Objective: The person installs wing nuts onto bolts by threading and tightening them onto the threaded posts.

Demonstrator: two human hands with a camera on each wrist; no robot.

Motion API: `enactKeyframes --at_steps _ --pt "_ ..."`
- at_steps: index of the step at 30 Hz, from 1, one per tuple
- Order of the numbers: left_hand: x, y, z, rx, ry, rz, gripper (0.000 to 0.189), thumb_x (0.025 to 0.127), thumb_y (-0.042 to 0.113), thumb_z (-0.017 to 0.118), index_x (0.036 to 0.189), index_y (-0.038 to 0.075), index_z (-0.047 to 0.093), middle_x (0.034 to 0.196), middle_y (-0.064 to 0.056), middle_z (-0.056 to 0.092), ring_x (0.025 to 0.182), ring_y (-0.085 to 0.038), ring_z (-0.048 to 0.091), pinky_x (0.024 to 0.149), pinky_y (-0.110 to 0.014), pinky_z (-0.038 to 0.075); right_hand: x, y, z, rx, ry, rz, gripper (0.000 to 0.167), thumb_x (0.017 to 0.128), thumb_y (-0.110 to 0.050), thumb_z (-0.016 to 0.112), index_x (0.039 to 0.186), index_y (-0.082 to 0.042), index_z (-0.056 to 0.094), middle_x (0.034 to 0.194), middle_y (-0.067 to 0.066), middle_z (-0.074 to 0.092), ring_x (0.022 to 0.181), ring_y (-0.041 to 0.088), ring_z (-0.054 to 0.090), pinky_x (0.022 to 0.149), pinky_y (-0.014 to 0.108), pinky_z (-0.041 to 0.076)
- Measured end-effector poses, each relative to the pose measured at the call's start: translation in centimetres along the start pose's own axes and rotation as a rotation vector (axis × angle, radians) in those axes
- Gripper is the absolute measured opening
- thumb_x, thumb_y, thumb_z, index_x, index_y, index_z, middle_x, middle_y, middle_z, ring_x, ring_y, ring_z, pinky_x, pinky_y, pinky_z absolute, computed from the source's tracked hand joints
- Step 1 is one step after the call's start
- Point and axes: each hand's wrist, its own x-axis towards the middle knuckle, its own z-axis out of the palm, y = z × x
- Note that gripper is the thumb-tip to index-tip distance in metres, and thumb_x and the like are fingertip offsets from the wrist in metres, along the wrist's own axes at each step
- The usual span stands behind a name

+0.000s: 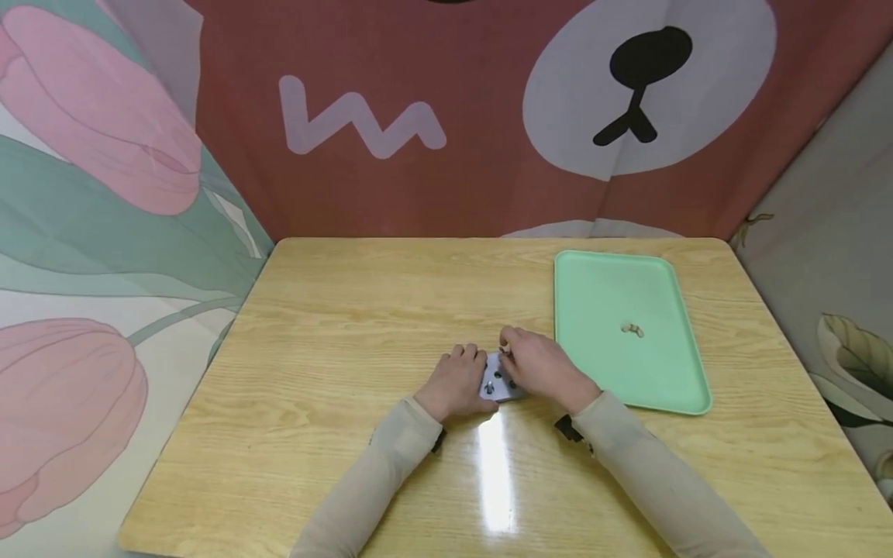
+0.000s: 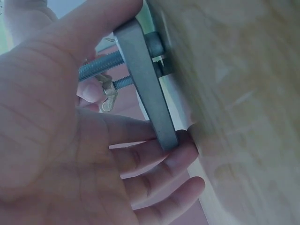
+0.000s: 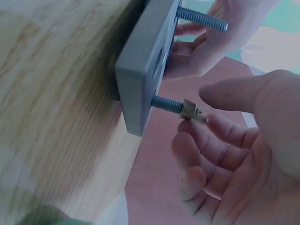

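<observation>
A grey metal plate [image 1: 492,370] with holes stands slightly raised above the table, on the heads of two bolts pushed up through it. My left hand [image 1: 456,381] grips its left side, thumb at the near edge and fingers at the far one. One bare threaded bolt [image 3: 202,18] rises beside the left palm. On the farther bolt [image 3: 168,104] sits a brass-coloured wing nut [image 3: 189,109] near the thread's tip. The curled fingers and thumb of my right hand [image 1: 547,368] surround this wing nut, with fingertips against it.
A mint-green tray [image 1: 607,287] lies to the right of the hands, holding small brass-coloured wing nuts [image 1: 632,330]. Wood-grain tabletop [image 1: 335,325] spreads around the hands. Printed cloth [image 1: 474,194] hangs behind the table and along both sides.
</observation>
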Motion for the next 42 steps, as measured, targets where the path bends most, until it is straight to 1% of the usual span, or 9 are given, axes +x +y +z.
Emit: enactKeyframes --at_steps 3,6,9,13,21,27,33,38,42 --pt "0.07 0.00 -0.07 0.011 0.002 0.000 0.078 0.073 0.062 0.068 0.124 0.006 0.051 0.108 -0.004 0.050 0.095 -0.019 0.045 0.077 -0.034 0.044 -0.06 0.01 -0.08 0.008 0.001 -0.024 0.010 0.091 -0.015 0.060 0.097 -0.007 0.059 0.078 0.000 0.058 0.060 0.011 0.050 0.052 0.029 0.042" --pt "0.18 -0.01 0.02 0.012 0.006 0.001 0.077 0.073 0.062 0.068 0.123 0.006 0.052 0.106 -0.004 0.050 0.094 -0.019 0.045 0.077 -0.034 0.044 -0.16 0.02 -0.22 -0.003 -0.012 -0.051 0.011 0.091 -0.012 0.058 0.098 -0.007 0.064 0.083 0.002 0.060 0.066 0.012 0.053 0.058 0.030 0.046" --pt "0.24 0.01 0.21 0.003 0.011 0.002 0.077 0.072 0.062 0.069 0.123 0.007 0.052 0.108 -0.004 0.050 0.095 -0.019 0.046 0.076 -0.034 0.044 -0.32 0.08 -0.34 -0.006 -0.036 -0.055 0.015 0.087 -0.010 0.059 0.099 -0.005 0.067 0.087 0.004 0.062 0.073 0.015 0.056 0.063 0.032 0.048" --pt "0.16 0.04 0.37 -0.003 0.016 -0.001 0.078 0.072 0.062 0.069 0.123 0.007 0.052 0.110 -0.005 0.050 0.095 -0.020 0.046 0.076 -0.035 0.044 -0.47 0.14 -0.42 0.002 -0.050 -0.058 0.019 0.083 -0.007 0.061 0.099 -0.002 0.068 0.089 0.005 0.062 0.077 0.017 0.058 0.066 0.033 0.049" --pt "0.15 -0.03 0.30 -0.016 0.012 0.001 0.078 0.072 0.062 0.069 0.125 0.007 0.050 0.109 -0.004 0.049 0.096 -0.019 0.045 0.076 -0.034 0.043 -0.31 0.28 -0.25 -0.069 0.037 -0.064 0.008 0.085 -0.011 0.066 0.089 -0.005 0.070 0.079 0.001 0.056 0.069 0.015 0.055 0.059 0.029 0.047" --pt "0.16 -0.03 0.21 -0.014 -0.004 -0.001 0.080 0.072 0.062 0.069 0.126 0.007 0.050 0.110 -0.004 0.049 0.096 -0.019 0.044 0.077 -0.034 0.043 -0.21 0.48 -0.02 -0.086 0.060 -0.045 0.011 0.085 -0.017 0.069 0.084 -0.006 0.068 0.077 -0.001 0.050 0.068 0.014 0.048 0.058 0.028 0.043" --pt "0.10 -0.05 0.28 -0.016 0.007 0.003 0.079 0.072 0.061 0.070 0.125 0.006 0.051 0.108 -0.004 0.049 0.095 -0.019 0.045 0.077 -0.034 0.043 -0.24 0.38 0.06 -0.042 0.028 -0.026 0.009 0.088 -0.016 0.064 0.088 -0.007 0.065 0.080 0.000 0.055 0.070 0.015 0.053 0.060 0.031 0.046" --pt "0.14 -0.02 0.24 -0.016 0.011 0.001 0.077 0.072 0.061 0.069 0.123 0.006 0.052 0.107 -0.004 0.050 0.094 -0.018 0.045 0.077 -0.034 0.043 -0.31 0.11 -0.15 -0.004 0.018 -0.024 0.007 0.087 -0.012 0.062 0.091 -0.007 0.060 0.075 0.000 0.058 0.061 0.012 0.052 0.053 0.030 0.044" --pt "0.12 0.01 0.25 -0.018 0.007 -0.002 0.075 0.073 0.061 0.069 0.122 0.007 0.052 0.108 -0.004 0.049 0.095 -0.019 0.045 0.078 -0.035 0.043 -0.44 -0.04 -0.24 0.001 -0.012 -0.034 0.007 0.087 -0.011 0.061 0.093 -0.007 0.060 0.073 0.000 0.057 0.058 0.011 0.050 0.052 0.029 0.043"
